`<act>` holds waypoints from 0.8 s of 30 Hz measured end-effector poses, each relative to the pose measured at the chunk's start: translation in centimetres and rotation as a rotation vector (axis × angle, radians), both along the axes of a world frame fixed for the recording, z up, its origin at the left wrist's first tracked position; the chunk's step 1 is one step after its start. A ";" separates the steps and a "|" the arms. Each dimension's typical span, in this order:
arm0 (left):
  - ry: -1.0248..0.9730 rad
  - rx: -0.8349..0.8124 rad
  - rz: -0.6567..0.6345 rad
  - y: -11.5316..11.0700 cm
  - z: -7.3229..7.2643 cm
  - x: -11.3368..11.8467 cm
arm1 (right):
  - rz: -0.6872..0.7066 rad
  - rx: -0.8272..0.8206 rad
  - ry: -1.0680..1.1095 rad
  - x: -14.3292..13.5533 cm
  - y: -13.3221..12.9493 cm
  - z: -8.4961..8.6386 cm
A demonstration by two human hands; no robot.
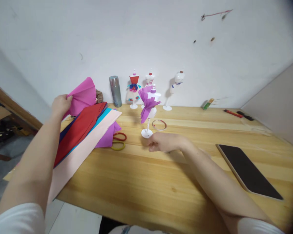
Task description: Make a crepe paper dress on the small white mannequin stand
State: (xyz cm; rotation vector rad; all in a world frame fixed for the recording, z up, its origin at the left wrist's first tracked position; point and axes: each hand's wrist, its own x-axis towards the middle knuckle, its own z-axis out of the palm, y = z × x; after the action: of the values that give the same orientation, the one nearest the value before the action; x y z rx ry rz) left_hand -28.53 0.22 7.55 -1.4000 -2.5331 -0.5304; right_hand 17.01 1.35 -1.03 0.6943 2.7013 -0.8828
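By the left hand (62,104), a pink sheet (82,95) is pinched; just beyond the right hand (162,141), curled, grip unclear, an upright mannequin (152,112) is set.

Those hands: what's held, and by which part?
The left hand holds the magenta sheet by its left edge; the right hand, I can't tell.

We wear short white sleeves (20,218) leaving both forearms (42,152) bare, and a pale garment (144,230) with grey-blue marking (125,230).
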 end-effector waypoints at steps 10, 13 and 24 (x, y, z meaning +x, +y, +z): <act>0.227 0.154 0.164 -0.9 3.0 2.1 | -0.018 -0.009 -0.014 -0.2 -0.2 0.4; 0.229 0.292 0.166 -2.0 4.3 3.7 | -0.023 -0.006 -0.005 -0.1 0.0 0.3; 0.339 0.345 -0.147 -15.9 0.1 19.5 | -0.164 -0.412 0.772 -1.6 -2.4 0.3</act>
State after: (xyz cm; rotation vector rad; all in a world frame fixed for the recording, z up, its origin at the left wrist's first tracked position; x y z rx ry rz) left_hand -9.01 -15.69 7.67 -1.4115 -1.9769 -0.6557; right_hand 15.42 -1.04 -0.72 0.5609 2.9089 -2.0266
